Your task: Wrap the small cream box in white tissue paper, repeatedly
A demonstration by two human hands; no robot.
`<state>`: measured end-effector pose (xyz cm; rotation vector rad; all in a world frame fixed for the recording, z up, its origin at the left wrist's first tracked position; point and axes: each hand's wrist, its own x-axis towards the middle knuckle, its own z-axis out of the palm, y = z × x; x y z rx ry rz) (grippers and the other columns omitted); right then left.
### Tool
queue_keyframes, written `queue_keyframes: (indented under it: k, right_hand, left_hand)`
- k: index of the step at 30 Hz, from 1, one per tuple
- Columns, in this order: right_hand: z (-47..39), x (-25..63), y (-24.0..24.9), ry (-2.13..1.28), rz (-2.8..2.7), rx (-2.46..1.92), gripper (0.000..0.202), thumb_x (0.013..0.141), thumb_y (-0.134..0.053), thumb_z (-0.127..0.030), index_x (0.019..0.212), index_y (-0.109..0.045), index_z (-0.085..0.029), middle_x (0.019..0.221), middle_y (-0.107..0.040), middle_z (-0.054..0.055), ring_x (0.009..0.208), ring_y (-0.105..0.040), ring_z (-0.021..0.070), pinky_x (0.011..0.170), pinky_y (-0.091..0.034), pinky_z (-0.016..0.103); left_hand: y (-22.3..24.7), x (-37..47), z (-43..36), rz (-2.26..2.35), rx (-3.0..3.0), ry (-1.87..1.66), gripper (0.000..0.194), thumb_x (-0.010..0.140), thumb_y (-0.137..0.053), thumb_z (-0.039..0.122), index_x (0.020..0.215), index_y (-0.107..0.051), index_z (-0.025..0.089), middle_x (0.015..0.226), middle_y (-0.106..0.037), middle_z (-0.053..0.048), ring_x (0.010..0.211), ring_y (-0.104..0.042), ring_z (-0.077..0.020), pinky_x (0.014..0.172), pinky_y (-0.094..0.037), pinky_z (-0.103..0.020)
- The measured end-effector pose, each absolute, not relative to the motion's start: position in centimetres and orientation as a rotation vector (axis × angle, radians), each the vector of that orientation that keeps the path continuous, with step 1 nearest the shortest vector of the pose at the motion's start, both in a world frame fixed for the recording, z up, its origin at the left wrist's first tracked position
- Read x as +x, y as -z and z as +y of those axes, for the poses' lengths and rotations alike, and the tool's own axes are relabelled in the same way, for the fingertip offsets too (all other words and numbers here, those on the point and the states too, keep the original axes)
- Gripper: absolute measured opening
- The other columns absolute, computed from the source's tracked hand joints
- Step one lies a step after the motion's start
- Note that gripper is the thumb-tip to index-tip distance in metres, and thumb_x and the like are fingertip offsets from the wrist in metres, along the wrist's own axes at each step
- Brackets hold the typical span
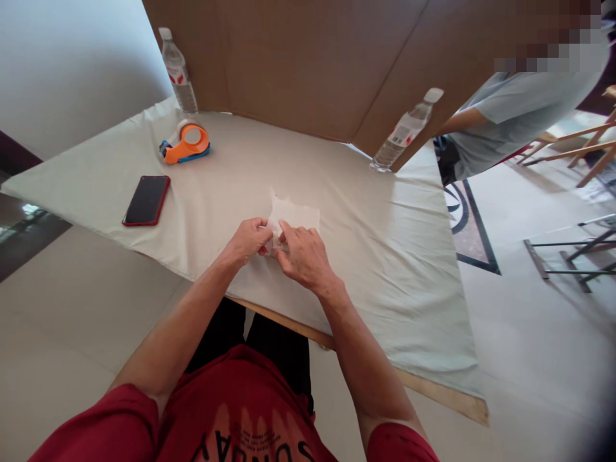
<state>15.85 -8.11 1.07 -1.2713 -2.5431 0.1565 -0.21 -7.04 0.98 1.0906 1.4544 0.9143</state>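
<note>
A thin white sheet point(299, 213), perhaps paper or tissue, lies on the cloth-covered table in front of me, with a ragged point at its far left corner. My left hand point(253, 239) is closed on the sheet's near left edge, thumb and fingers pinched together. Over the near part of the sheet sits my right hand point(305, 252), fingers bent and thumb drawn in towards the forefinger. A small crumpled, partly see-through bit shows between the two hands; its kind is unclear. The right palm hides part of the sheet.
An orange and blue tape dispenser point(188, 142) and a dark phone with a red edge point(147, 200) lie at the left. Two water bottles point(179, 77) stand by a brown cardboard partition point(308, 64). Beyond its right end is a person in a grey shirt point(514, 115).
</note>
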Motion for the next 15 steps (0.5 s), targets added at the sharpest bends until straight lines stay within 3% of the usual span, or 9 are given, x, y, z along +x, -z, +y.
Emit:
queue_keyframes:
  k: [7, 11, 15]
  right_hand:
    - [-7.8, 16.1, -0.9, -0.21, -2.471, -1.288, 0.051, 0.089, -0.047, -0.016, 0.139, -0.053, -0.009, 0.104, -0.076, 0.015, 0.094, -0.064, 0.0275, 0.086, -0.036, 0.039]
    - [-7.4, 16.7, -0.9, -0.314, -2.435, -1.272, 0.049, 0.089, -0.047, -0.014, 0.136, -0.056, -0.012, 0.106, -0.077, 0.012, 0.096, -0.066, 0.0266, 0.09, -0.038, 0.039]
    - [-7.2, 18.2, -1.2, -0.429, -2.294, -1.25, 0.047, 0.09, -0.049, -0.016, 0.136, -0.057, -0.014, 0.114, -0.077, 0.009, 0.104, -0.067, 0.0249, 0.095, -0.039, 0.038]
  left_hand:
    - [-2.0, -0.9, -7.5, 1.329, 1.337, -0.753, 0.023, 0.068, -0.055, 0.021, 0.087, -0.066, 0.014, 0.068, -0.063, -0.001, 0.061, -0.056, -0.0127, 0.064, -0.048, -0.027]
    - [-1.9, -0.5, -7.6, 1.437, 1.64, -0.691, 0.015, 0.075, -0.049, 0.021, 0.069, -0.061, 0.016, 0.058, -0.053, 0.002, 0.057, -0.048, -0.0115, 0.058, -0.037, -0.026]
    - [-1.5, 0.8, -7.7, 1.587, 1.89, -0.699, 0.012, 0.076, -0.054, 0.021, 0.068, -0.06, 0.016, 0.059, -0.051, 0.003, 0.058, -0.041, -0.011, 0.058, -0.029, -0.028]
